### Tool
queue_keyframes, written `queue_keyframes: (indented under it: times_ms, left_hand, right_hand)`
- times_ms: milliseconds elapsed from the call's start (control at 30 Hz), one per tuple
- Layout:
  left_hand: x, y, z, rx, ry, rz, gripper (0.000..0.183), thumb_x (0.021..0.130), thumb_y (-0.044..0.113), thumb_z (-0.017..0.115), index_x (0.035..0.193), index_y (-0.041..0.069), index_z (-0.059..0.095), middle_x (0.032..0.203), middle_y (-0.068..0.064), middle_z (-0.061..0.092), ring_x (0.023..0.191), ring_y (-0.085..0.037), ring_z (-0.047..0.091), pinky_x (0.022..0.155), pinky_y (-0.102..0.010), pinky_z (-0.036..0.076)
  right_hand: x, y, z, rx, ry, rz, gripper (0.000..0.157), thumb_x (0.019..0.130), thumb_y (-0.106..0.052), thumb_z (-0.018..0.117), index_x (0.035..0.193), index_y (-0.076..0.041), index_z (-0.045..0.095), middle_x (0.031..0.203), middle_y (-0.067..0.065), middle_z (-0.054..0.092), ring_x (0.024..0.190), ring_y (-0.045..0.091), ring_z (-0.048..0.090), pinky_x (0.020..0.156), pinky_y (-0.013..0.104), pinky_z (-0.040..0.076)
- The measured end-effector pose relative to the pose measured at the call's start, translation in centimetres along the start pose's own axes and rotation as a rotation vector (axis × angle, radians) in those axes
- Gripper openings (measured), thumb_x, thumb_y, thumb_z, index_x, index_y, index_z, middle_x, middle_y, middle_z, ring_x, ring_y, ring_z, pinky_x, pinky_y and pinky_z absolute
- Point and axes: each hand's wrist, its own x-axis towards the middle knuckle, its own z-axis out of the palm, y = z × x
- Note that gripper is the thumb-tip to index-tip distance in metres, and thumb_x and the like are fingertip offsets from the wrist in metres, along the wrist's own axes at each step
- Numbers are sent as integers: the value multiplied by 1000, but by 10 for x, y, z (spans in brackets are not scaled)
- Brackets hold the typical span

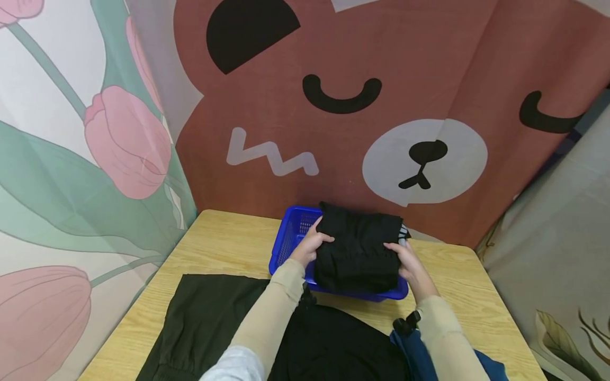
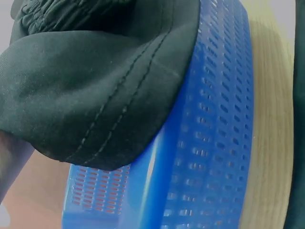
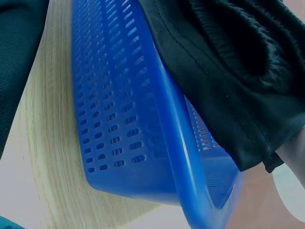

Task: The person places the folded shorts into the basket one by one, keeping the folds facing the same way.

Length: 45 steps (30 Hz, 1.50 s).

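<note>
A folded black garment (image 1: 359, 248) lies over the top of a blue perforated plastic basket (image 1: 292, 233), covering most of its opening. My left hand (image 1: 310, 246) grips the garment's left side, thumb on top. At the opposite side my right hand (image 1: 409, 263) holds its edge, where a few white stripes show. In the left wrist view the cloth (image 2: 109, 90) has a double-stitched hem and hangs across the basket's rim (image 2: 150, 176). Gathered fabric appears in the fold of the garment (image 3: 214, 81) in the right wrist view. The fingers under the cloth are hidden.
On the wooden table (image 1: 229, 233), a dark green garment (image 1: 209, 312) is spread at the front left. Black cloth (image 1: 343, 344) lies in front of the basket, with a blue garment (image 1: 491, 365) to its right. A bear-print curtain (image 1: 267, 111) hangs behind the table.
</note>
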Motion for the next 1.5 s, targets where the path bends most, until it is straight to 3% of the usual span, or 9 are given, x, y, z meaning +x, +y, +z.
queue_keyframes:
  times_ms: [200, 433, 700, 800, 967, 1067, 1233, 1300, 1500]
  left_hand:
    - [3, 10, 0, 64, 32, 3, 81, 73, -18, 48, 142, 12, 21, 137, -17, 31, 110, -29, 42, 86, -37, 42]
    - [19, -4, -7, 146, 69, 79, 83, 71, -17, 51, 142, 16, 24, 138, -14, 30, 114, -29, 39, 88, -40, 39]
    - [66, -44, -43, 210, 99, 91, 87, 69, -16, 57, 140, 26, 29, 135, -7, 35, 111, -25, 42, 84, -40, 42]
    - [87, -68, -61, 258, 78, 133, 88, 68, -12, 60, 140, 29, 29, 135, -7, 34, 110, -22, 41, 80, -35, 44]
    - [130, -111, -88, 375, 143, 81, 93, 67, -10, 60, 139, 36, 25, 142, -6, 24, 123, -26, 26, 93, -43, 33]
    - [120, -107, -84, 426, 164, 67, 93, 67, -12, 57, 140, 36, 24, 144, -8, 20, 128, -29, 18, 98, -46, 24]
    - [116, -111, -88, 486, 149, 81, 92, 68, -12, 59, 141, 32, 24, 144, -8, 20, 129, -29, 16, 99, -48, 24]
    - [127, -125, -98, 487, 146, 82, 92, 67, -10, 60, 140, 34, 24, 144, -7, 21, 129, -29, 17, 98, -48, 25]
    - [119, -135, -101, 482, 163, 99, 91, 69, -13, 56, 142, 29, 22, 144, -11, 19, 129, -29, 17, 97, -46, 27]
  right_hand:
    - [10, -3, 5, 9, 2, 2, 24, 89, 3, 43, 106, -12, 34, 80, 0, 61, 71, 12, 61, 64, 26, 49]
    - [19, -1, 7, -45, 49, -12, 22, 88, 3, 43, 103, -10, 34, 78, -1, 59, 69, 11, 60, 61, 24, 49]
    - [34, 12, 8, -196, 121, -29, 30, 87, 0, 46, 111, -8, 29, 100, 6, 46, 76, 10, 54, 68, 23, 46]
    - [39, 17, 7, -279, 151, -22, 42, 87, -1, 45, 122, -2, 22, 116, 14, 37, 90, 16, 49, 76, 26, 43]
    - [42, 25, 5, -287, 144, 16, 64, 88, 1, 40, 139, -2, 1, 139, 23, 14, 115, 32, 30, 97, 41, 28]
    - [47, 35, -2, -285, 113, -17, 63, 88, -1, 45, 140, -8, 9, 137, 21, 22, 113, 31, 35, 97, 42, 30]
    - [58, 50, -15, -346, 114, -38, 59, 87, -7, 51, 136, -6, 17, 131, 19, 31, 102, 25, 46, 86, 37, 41]
    - [66, 56, -22, -361, 125, -7, 70, 88, -6, 50, 141, -5, 4, 139, 22, 19, 110, 28, 41, 90, 39, 38]
    - [99, 84, -60, -371, 70, 1, 88, 87, -11, 56, 142, -16, -12, 147, 14, -1, 127, 30, 23, 97, 43, 30]
